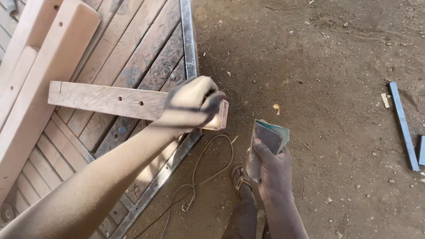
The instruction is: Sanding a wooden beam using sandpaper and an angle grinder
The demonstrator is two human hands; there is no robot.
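Beyond the slatted workbench lies dirt floor, perhaps sawdust-strewn.

left hand blurred — covers plank end | pale beams cut off top-left | right forearm leaves bottom edge

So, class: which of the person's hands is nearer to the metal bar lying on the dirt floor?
Right. The right hand, holding folded sandpaper, is nearer the metal bar; the left hand grips a wooden plank farther off.
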